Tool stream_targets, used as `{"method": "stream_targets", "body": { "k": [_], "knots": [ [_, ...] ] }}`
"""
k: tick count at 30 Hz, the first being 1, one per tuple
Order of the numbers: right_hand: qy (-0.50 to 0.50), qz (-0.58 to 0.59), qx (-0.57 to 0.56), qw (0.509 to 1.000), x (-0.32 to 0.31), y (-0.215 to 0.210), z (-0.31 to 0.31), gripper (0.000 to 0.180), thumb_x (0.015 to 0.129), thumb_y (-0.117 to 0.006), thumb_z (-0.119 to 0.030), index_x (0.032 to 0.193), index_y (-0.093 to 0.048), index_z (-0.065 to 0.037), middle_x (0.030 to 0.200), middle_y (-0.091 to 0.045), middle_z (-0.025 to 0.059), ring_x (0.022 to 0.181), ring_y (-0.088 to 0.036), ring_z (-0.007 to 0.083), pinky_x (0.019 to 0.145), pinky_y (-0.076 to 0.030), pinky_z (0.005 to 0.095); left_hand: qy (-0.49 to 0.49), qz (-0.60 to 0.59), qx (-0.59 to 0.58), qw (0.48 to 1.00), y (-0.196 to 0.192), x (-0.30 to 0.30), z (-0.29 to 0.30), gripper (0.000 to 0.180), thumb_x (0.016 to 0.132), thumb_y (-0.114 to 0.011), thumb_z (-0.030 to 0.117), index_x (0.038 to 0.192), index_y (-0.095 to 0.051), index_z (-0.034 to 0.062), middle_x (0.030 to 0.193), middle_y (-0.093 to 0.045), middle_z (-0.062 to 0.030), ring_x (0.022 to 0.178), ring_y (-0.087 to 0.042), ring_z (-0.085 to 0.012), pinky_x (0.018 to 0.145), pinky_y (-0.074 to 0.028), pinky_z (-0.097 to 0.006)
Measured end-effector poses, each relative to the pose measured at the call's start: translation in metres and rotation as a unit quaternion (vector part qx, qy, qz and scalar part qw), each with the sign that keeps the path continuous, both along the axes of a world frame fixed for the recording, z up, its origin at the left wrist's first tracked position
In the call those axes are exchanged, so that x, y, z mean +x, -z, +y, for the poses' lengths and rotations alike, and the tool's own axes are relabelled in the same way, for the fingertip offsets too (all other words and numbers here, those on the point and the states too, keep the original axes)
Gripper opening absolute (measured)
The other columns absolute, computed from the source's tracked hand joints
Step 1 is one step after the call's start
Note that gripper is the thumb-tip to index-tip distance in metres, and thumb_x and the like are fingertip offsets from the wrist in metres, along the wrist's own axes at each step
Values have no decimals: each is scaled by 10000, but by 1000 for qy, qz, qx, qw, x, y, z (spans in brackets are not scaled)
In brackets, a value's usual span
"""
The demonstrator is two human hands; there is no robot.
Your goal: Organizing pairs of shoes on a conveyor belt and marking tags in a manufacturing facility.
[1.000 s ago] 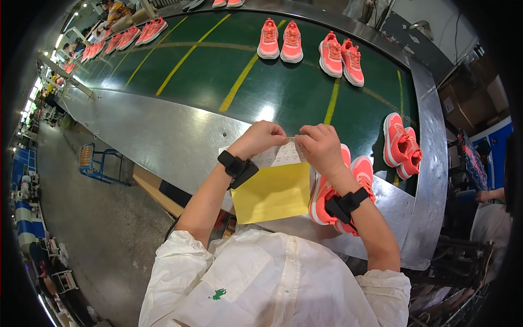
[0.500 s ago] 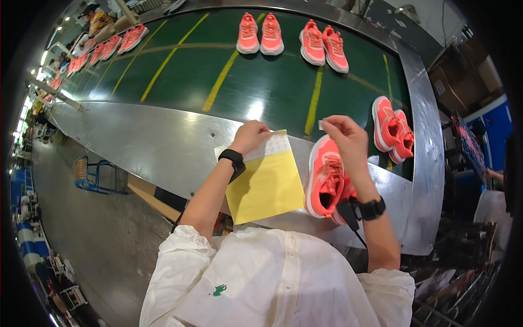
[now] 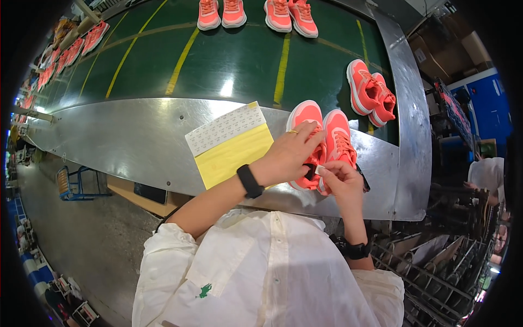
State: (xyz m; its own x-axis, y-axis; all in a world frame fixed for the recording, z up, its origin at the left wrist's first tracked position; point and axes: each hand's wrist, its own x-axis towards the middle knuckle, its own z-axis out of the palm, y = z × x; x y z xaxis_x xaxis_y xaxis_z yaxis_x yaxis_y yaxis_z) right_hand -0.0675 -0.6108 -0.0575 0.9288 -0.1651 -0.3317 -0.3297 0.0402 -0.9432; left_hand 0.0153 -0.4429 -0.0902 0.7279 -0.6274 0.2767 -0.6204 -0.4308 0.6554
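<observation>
Close in front of me, a pair of coral sneakers with white soles rests on the metal ledge, toes pointing away. My left hand lies over the left sneaker, its fingers curled onto the laces and tongue. A small white label is pinched between the thumb and fingers of my right hand, right at that shoe's opening. The right sneaker stands alongside, its heel partly hidden by my right hand. Left of the shoes lies a sheet of white labels with a yellow lower part.
Beyond the metal ledge runs a green conveyor belt with yellow stripes. More coral sneakers stand on it to the right, at the back and far left. A blue-framed stool is at left; a wire rack sits lower right.
My left hand has left the label sheet and moved right onto the left sneaker. My right hand has come down with the label to the shoe opening. The view has shifted.
</observation>
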Motion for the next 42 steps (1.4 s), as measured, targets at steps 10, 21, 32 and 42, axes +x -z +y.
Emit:
{"method": "stream_targets", "body": {
  "k": [10,21,32,42],
  "knots": [
    [-122,-80,-366,919,14,15,2,85,790,-674,-116,802,-663,-33,673,-654,108,603,-648,247,568,-495,338,-44,151,-28,987,-10,30,-14,828,782,-597,186,1476,-166,55,711,-650,-180,630,-618,-372,626,-510,-401],
    [-213,-69,-588,777,40,45,-4,116,756,-633,-126,755,-678,-20,703,-655,183,679,-655,366,609,-519,453,-92,330,-179,922,2,-1,-19,805,732,-681,100,1432,-292,19,1224,-593,-213,1194,-544,-329,1015,-408,-358],
    [-227,-22,-587,777,46,45,-13,120,691,-661,-149,700,-687,-33,705,-650,182,696,-652,360,632,-520,443,-146,246,-104,953,24,-18,-38,857,716,-618,32,1458,-188,18,1347,-423,-248,1194,-503,-359,986,-433,-371],
    [-207,12,-573,793,46,38,-7,120,688,-671,-154,693,-695,-36,700,-653,153,700,-653,330,637,-515,429,-102,382,-261,881,45,-21,-18,881,799,-612,-86,1491,-113,135,1510,-252,-175,1168,-526,-217,808,-527,-268]
  ]
}}
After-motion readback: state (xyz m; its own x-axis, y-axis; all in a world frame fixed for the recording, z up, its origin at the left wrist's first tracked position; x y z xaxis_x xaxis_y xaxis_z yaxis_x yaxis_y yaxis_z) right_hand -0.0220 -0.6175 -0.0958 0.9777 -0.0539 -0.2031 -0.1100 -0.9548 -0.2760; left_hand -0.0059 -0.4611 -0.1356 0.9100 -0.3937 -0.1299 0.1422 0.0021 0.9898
